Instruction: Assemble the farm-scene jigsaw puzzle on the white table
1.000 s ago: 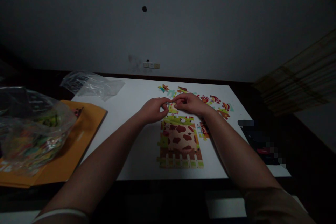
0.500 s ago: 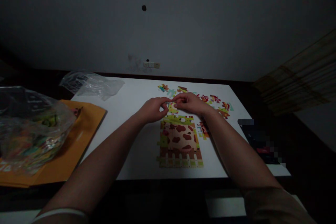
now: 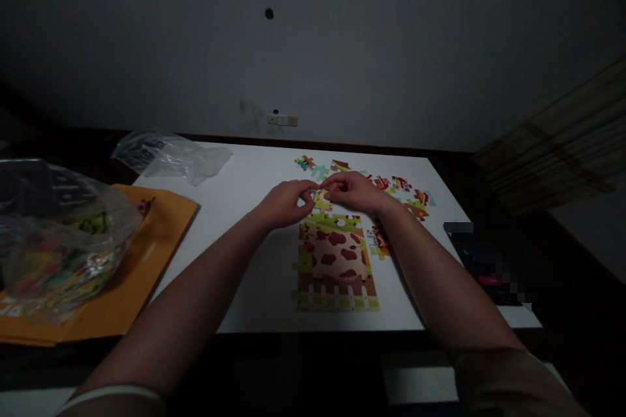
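Note:
Between my fingertips is a yellow-green puzzle piece (image 3: pixel 323 201), just beyond the joined part of a jigsaw. My left hand (image 3: pixel 289 202) is closed at its left edge, and my right hand (image 3: pixel 353 191) pinches its right side. The fingers partly cover the piece. Below my hands lies the joined jigsaw section (image 3: pixel 337 260), a brown-spotted cow above a white fence, with knobs sticking out on its left edge. By my right wrist lie a few red and yellow puzzle pieces (image 3: pixel 378 241).
Several loose puzzle pieces (image 3: pixel 402 184) are spread behind and right of my hands on the white table (image 3: pixel 259 303). A clear plastic bag (image 3: pixel 183 159) lies at the back left. On the left, an orange envelope (image 3: pixel 169 218) lies under a plastic bag of colourful pieces (image 3: pixel 73 254). A dark item (image 3: pixel 482 260) is at the right edge.

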The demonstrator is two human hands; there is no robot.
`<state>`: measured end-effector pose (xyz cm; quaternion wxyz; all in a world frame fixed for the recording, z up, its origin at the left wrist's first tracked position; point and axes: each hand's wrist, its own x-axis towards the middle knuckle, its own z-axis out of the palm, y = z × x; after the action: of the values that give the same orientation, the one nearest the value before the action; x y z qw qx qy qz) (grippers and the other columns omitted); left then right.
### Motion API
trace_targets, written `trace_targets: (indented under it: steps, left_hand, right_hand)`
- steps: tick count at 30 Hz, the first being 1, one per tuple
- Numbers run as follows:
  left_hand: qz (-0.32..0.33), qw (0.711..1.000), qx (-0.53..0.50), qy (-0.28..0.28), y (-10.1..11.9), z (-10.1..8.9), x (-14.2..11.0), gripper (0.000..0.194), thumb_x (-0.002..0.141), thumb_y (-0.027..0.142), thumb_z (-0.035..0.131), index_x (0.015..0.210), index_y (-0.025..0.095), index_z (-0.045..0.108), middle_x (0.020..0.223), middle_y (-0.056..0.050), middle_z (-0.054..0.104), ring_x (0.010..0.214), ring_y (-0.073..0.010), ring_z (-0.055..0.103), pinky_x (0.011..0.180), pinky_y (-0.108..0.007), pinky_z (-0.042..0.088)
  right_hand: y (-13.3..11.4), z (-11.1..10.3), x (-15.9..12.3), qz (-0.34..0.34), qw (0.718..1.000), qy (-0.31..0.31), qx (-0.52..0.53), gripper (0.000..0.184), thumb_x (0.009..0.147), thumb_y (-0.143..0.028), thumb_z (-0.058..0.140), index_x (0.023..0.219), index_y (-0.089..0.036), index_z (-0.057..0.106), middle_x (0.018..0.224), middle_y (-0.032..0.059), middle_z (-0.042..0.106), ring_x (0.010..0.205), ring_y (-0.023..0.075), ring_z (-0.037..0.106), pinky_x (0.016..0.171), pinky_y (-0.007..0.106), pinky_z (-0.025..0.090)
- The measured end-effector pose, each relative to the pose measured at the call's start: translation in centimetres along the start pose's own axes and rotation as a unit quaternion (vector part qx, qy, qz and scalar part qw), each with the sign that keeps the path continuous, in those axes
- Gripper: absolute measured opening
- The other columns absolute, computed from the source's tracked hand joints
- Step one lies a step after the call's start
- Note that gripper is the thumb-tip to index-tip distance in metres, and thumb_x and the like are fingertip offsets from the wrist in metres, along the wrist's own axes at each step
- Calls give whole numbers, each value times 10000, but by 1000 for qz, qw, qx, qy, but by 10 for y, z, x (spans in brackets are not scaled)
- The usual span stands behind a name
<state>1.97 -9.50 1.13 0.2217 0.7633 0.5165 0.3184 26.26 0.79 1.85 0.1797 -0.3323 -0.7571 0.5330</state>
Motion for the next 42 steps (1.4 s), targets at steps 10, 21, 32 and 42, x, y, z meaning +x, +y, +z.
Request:
trace_targets:
  steps: [10,21,32,42]
  left_hand:
    - [-85,983,-137,86,1,-6,-2,316,908,311,756,1205,203,755,897,-24,821,853,-196,758,888,-369,583]
    - [-206,961,-181,27,63,-36,-144,296,891,366,779,1129,189,778,799,-11,777,738,-176,701,728,-314,546]
    - [-165,981,48,85,87,-3,-186,258,906,272,739,1144,252,837,1025,-56,821,1004,-261,749,957,-436,593]
    - [-162,977,83,115,90,4,-186,264,953,245,684,1170,235,833,1011,-63,813,987,-253,725,939,-434,587]
  right_hand:
    - [-1,-1,4,-33,998,37,-39,440,970,-687,722,905,-259,800,831,57,740,749,204,589,734,377,505]
    - [3,-3,8,-71,991,111,-37,355,937,-578,774,814,-246,748,878,103,776,861,253,672,903,425,531]
    - [7,0,15,-73,990,120,-18,233,883,-450,801,810,-231,771,833,99,786,818,253,703,894,429,546]
    - [6,2,13,-71,990,116,-29,251,880,-465,815,798,-233,767,861,108,803,837,249,707,889,424,577]
